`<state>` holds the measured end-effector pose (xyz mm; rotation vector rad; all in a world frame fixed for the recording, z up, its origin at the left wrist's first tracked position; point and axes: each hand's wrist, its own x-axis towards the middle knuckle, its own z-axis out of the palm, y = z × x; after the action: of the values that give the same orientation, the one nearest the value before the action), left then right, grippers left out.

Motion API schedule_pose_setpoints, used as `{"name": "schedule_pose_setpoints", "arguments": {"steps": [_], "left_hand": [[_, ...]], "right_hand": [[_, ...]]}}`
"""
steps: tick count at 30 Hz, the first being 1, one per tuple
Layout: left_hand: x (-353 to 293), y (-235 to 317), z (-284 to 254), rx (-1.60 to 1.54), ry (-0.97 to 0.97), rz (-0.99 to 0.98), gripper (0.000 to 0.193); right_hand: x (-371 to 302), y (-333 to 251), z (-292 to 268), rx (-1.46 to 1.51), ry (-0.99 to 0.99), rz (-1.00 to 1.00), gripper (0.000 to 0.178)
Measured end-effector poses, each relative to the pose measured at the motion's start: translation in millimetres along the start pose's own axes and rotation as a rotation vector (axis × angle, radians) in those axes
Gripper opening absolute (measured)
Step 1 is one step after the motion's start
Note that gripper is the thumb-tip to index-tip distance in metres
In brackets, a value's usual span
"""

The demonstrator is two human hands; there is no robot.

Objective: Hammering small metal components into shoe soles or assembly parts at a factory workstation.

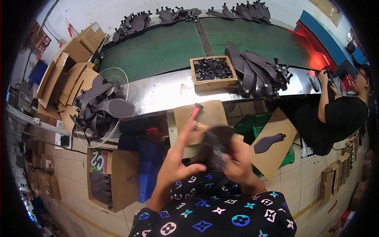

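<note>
My right hand (241, 158) is closed on a dark sole (215, 147), held in front of my chest and smeared by motion. Close by on its left is my left hand (177, 162), with thumb and index finger spread wide. The left thumb comes near the sole's lower edge; whether it touches is hard to tell. Just beyond the left fingertips, a red-handled tool with a black end (198, 106) shows over a brown board (213, 110). A wooden box (215, 85) of small black pieces stands on the metal bench edge past my hands.
Dark soles (256, 73) are piled right of the box; more lie on an upturned fan guard (122, 79) at left. One sole (269, 143) rests on cardboard (281, 126) above a green crate (248, 128). A carton (124, 179) stands lower left. A co-worker (347, 106) sits right. Behind runs a green conveyor (158, 55).
</note>
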<state>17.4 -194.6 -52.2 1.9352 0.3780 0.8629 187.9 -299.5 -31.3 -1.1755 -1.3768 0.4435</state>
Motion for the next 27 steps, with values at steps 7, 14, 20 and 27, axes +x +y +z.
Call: {"name": "schedule_pose_setpoints", "arguments": {"steps": [7,14,20,27], "left_hand": [[-4.1,-28.6,4.5,-0.392,0.320,-0.525,0.028],[14.4,-49.6,25.6,0.092,0.194,-0.531,0.041],[75.2,-84.8,28.8,0.942,0.103,-0.163,0.071],[244.9,-197.8,21.9,0.905,0.073,0.084,0.017]], "right_hand": [[-32.1,131.7,12.2,-0.894,-0.168,0.005,0.072],[-122.2,147.7,-65.2,-0.949,-0.055,0.389,0.029],[-201.3,104.7,-59.4,0.387,0.544,0.834,0.021],[-161.6,81.8,-71.5,0.513,0.723,0.538,0.032]]}}
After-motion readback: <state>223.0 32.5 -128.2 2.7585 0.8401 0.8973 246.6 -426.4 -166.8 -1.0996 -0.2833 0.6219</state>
